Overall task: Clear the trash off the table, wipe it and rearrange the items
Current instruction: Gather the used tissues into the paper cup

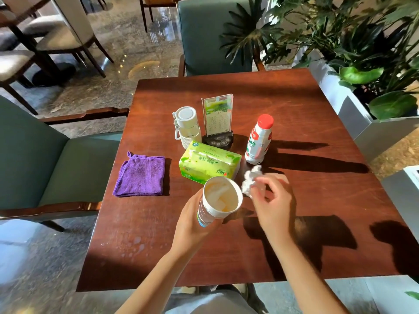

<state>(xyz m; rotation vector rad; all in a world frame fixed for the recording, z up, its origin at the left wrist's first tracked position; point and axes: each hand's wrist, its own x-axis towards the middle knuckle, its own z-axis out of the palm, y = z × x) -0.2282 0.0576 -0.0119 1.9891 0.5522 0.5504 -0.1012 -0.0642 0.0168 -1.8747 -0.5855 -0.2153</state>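
The right hand pinches a crumpled white paper wad between thumb and fingertips, its grip pressed together on the wad, just at three o'clock of the rim of a white paper cup. The left hand wraps the cup's wall from below, grip closed around it, holding it off the dark red-brown wooden table. The cup is tilted: its long axis runs from the base at seven o'clock to the mouth at one o'clock, opening toward the wad, with pale crumpled stuff already inside. To do this well, I judge the cup should stay steady and open toward the right hand, and the wad should be pushed past the rim before release. Farther out, a green tissue pack lies at twelve o'clock of the cup, a folded purple cloth at ten o'clock, and a red-capped white bottle stands upright at one o'clock. Wet drops sit at eight o'clock.
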